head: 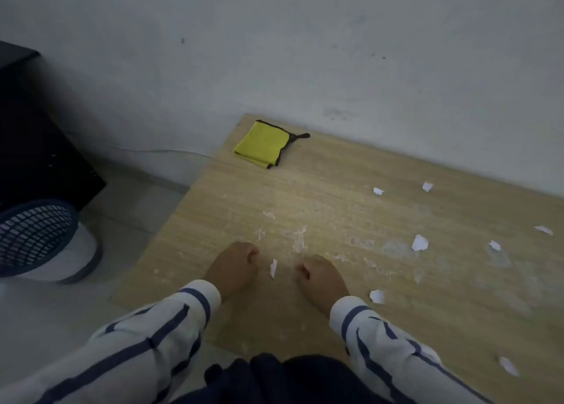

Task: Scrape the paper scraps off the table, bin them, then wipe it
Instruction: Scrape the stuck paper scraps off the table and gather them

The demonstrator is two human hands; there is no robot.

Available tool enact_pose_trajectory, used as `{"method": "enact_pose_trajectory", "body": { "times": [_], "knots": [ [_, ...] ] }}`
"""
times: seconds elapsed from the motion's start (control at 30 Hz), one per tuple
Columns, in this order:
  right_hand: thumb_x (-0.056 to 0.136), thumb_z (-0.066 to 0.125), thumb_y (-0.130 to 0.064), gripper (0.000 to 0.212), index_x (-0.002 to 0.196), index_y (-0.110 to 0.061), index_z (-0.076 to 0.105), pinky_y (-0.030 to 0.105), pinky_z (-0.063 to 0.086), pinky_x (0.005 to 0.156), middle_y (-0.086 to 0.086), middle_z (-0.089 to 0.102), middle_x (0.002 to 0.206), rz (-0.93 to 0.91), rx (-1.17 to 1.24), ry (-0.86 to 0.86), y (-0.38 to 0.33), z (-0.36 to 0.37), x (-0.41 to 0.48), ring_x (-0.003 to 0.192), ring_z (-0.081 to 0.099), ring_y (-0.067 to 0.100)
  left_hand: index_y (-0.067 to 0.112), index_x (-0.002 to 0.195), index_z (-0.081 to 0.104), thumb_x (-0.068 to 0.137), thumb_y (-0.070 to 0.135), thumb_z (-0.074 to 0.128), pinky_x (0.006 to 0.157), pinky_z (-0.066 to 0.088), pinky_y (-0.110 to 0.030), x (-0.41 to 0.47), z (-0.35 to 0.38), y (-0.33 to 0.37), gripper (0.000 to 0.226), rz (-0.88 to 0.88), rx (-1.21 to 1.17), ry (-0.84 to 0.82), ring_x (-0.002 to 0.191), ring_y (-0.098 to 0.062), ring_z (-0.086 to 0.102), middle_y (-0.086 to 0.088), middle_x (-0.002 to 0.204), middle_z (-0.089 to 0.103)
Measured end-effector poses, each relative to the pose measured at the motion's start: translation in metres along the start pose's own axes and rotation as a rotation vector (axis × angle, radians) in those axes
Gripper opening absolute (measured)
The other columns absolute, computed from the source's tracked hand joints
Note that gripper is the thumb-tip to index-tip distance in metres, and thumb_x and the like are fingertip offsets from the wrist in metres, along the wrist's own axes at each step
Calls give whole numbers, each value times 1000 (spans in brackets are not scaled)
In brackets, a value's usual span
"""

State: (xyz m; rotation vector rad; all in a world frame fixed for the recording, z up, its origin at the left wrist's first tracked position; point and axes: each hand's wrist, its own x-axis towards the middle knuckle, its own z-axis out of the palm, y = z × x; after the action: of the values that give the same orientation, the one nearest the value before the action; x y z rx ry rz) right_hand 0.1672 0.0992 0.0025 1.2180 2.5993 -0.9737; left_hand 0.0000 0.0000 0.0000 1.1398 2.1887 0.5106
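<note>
Several white paper scraps lie on the light wooden table (320, 171), among them one (273, 268) between my hands, one (377, 296) just right of my right wrist and a larger one (419, 242) further right. My left hand (235, 266) and my right hand (320, 278) rest on the table near its front left, each with the fingers curled under; nothing shows inside either fist. A folded yellow cloth (262, 144) with a dark edge lies at the table's far left corner. Whitish stuck residue (299, 239) streaks the wood ahead of my hands.
A blue mesh bin (36, 236) with a white liner stands on the floor left of the table. Behind it is a black cabinet (33, 129). A grey wall (305, 52) runs along the table's far edge, and a thin cable (158, 151) lies on the floor.
</note>
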Motion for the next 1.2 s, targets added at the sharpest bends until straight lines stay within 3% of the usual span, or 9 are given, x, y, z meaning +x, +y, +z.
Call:
{"method": "enact_pose_trajectory", "body": {
  "times": [0.17, 0.23, 0.33, 0.53, 0.73, 0.83, 0.93, 1.03, 1.2],
  "knots": [
    [95, 37, -36, 33, 104, -12, 58, 33, 38, 78, 8, 54, 101, -110, -143, 65, -17, 20, 9, 90, 46, 24, 17, 110, 63, 92, 35, 40, 93, 39, -31, 5, 12, -9, 35, 229, 232, 45, 99, -21, 52, -3, 110, 59],
    [96, 30, -41, 37, 97, -16, 58, 31, 34, 72, 6, 55, 96, -141, -185, 97, -21, 28, 13, 80, 42, 19, 17, 96, 69, 84, 38, 36, 83, 45, -30, 6, 18, -12, 41, 308, 297, 139, 84, -22, 57, -2, 96, 65],
    [98, 30, -35, 34, 95, -15, 58, 30, 31, 71, 6, 53, 93, -174, -189, 89, -22, 33, 22, 80, 41, 20, 20, 85, 73, 79, 36, 41, 70, 42, -24, 5, 21, -9, 36, 315, 351, 206, 70, -19, 57, 0, 81, 66],
    [96, 41, -21, 28, 102, -7, 64, 31, 36, 80, 12, 57, 99, -184, -105, 53, -3, 30, 24, 91, 48, 26, 31, 87, 73, 80, 45, 41, 69, 47, -35, 5, 29, -5, 36, 263, 303, 159, 81, -25, 56, 3, 86, 63],
    [91, 33, -28, 38, 95, -4, 63, 34, 39, 79, 15, 57, 94, -201, -91, 16, 17, 23, 4, 88, 48, 31, 36, 85, 71, 78, 56, 47, 79, 39, -35, -4, 49, 8, 32, 268, 277, 209, 97, -23, 54, 6, 98, 62],
    [83, 24, -43, 59, 111, -5, 60, 33, 35, 89, 14, 58, 108, -158, -80, 32, 29, 10, 7, 101, 48, 31, 32, 78, 69, 76, 49, 46, 81, 38, -37, -3, 54, 11, 29, 244, 273, 194, 100, -23, 52, 6, 100, 62],
    [89, 38, -29, 47, 129, -8, 48, 38, 31, 102, 13, 50, 128, -6, -114, 169, 46, -11, 23, 118, 42, 32, 26, 87, 66, 79, 41, 44, 85, 34, -34, -1, 55, 14, 28, 234, 219, 247, 104, -23, 52, 4, 107, 60],
    [91, 47, -33, 49, 134, -11, 42, 40, 27, 105, 9, 40, 137, 86, -201, 163, 56, -23, 39, 125, 33, 29, 16, 113, 61, 86, 30, 50, 99, 33, -39, 3, 55, 15, 33, 181, 199, 292, 119, -25, 46, -2, 126, 55],
    [91, 47, -40, 45, 126, -11, 49, 38, 34, 100, 9, 47, 128, -17, -261, 167, 58, -32, 53, 118, 39, 28, 13, 135, 44, 87, 35, 54, 110, 20, -42, 16, 59, 23, 53, 113, 259, 271, 138, -25, 26, -4, 145, 38]
  ]
}}
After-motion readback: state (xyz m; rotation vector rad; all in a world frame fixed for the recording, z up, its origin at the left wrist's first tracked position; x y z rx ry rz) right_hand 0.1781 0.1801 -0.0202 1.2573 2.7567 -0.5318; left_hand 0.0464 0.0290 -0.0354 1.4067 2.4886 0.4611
